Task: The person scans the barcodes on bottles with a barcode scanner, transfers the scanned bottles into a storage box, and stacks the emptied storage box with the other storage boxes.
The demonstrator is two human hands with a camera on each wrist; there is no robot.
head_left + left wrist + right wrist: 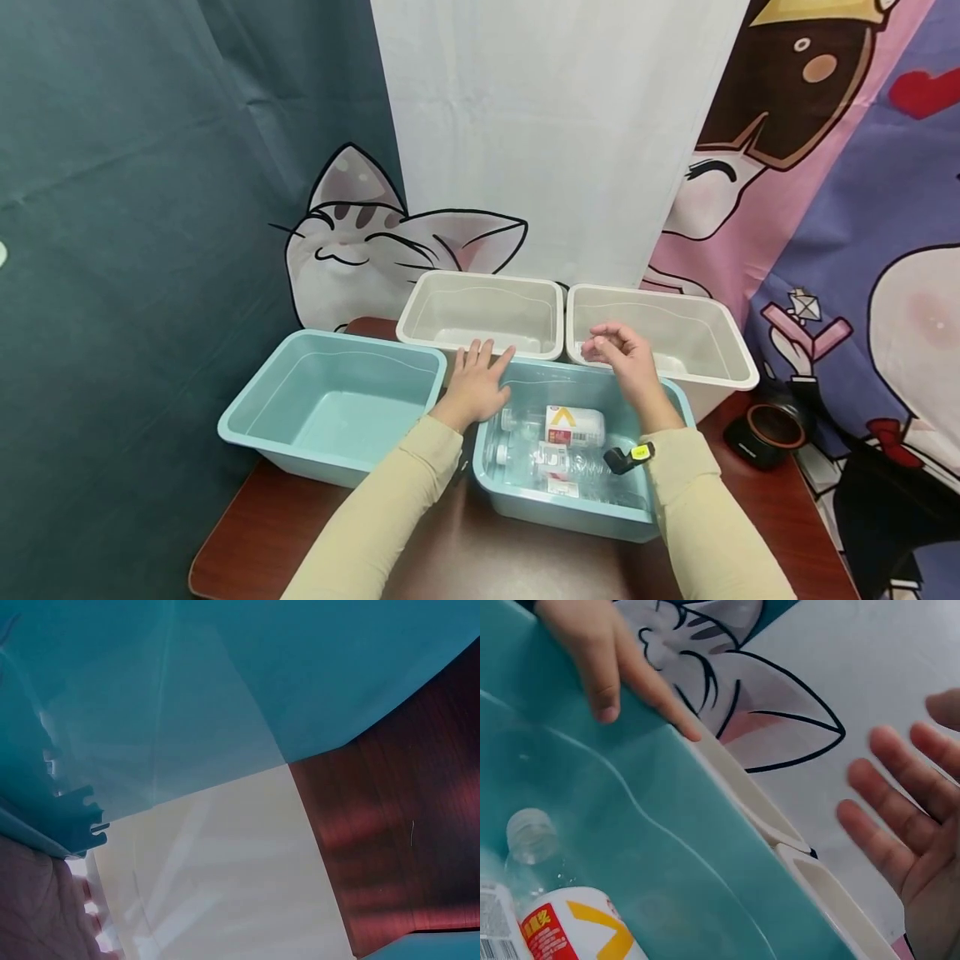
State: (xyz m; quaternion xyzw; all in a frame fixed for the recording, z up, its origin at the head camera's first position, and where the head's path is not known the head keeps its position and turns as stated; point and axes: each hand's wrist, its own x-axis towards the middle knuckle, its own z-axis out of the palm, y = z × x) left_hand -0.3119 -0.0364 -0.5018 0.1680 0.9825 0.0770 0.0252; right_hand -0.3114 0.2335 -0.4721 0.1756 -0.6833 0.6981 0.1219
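Observation:
Several clear plastic bottles (573,427) lie on their sides in the right-hand blue bin (570,518). One has a white label with a yellow mark and a red patch. My left hand (477,387) rests with spread fingers at that bin's far left corner, its fingertips toward the left white bin (480,279). Raised above the far rim, my right hand (626,362) appears in front of the right white bin (660,302). In the right wrist view its fingers (889,799) are loosely bent and hold nothing. The left wrist view catches only part of the left palm (34,900).
Another blue bin (337,417) stands at the left, its inside bare. A black round device (765,433) sits at the right of the brown table (300,533). Behind the bins hangs a printed curtain (555,150). A small black camera (628,457) is by the right wrist.

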